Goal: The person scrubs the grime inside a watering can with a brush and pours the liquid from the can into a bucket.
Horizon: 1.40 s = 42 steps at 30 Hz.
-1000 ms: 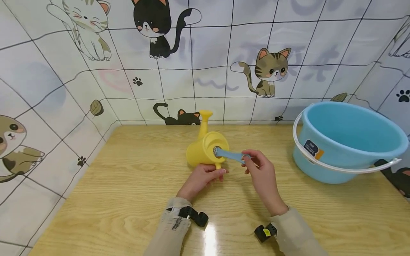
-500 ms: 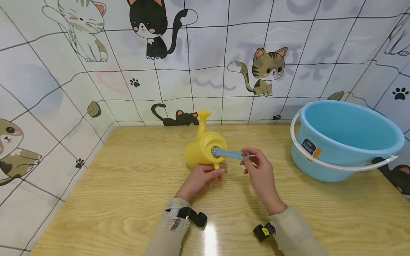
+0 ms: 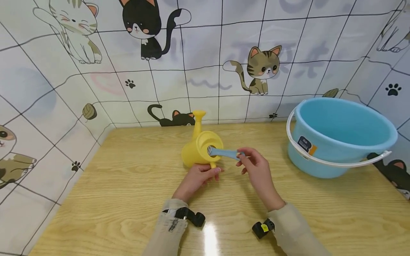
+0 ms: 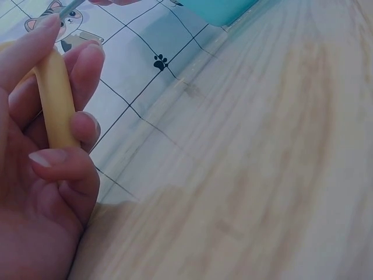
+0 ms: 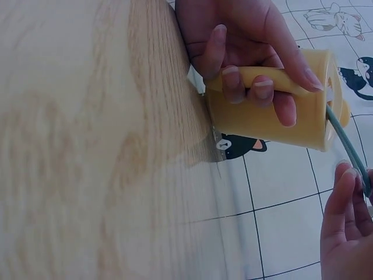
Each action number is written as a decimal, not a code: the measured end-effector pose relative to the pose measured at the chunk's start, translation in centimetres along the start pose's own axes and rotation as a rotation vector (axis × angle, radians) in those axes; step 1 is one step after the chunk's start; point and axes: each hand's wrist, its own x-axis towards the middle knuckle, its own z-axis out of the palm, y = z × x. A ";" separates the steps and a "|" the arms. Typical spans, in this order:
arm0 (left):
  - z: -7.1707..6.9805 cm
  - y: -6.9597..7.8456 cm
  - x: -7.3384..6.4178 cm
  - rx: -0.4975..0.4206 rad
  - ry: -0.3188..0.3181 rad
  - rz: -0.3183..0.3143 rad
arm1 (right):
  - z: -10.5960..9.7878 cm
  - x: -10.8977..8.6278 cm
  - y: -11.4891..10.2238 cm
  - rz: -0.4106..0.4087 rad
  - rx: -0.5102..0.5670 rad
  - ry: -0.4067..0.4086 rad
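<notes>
A yellow watering can rests on the wooden table, its round top opening turned toward me and its spout pointing to the wall. My left hand grips the can's handle; in the left wrist view the fingers curl around that yellow handle. Between thumb and fingertips, my right hand pinches one end of a slim light-blue handle. Its other end, with a small whitish-grey part, is at the can's opening. What kind of tool it is I cannot tell, and the can's inside is hidden.
To the right stands a large light-blue bucket with its white handle hanging down in front. Behind and beside the wooden table hangs a white grid-lined sheet printed with cats.
The whole scene has slid a little left as the head view turned slightly right. Both hands keep their holds; the blue tool's whitish-grey end shows slightly less at the opening.
</notes>
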 end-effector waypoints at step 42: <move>-0.1 -2.2 0.9 0.042 -0.022 0.060 | 1.1 -1.5 -2.6 -0.066 -0.033 -0.186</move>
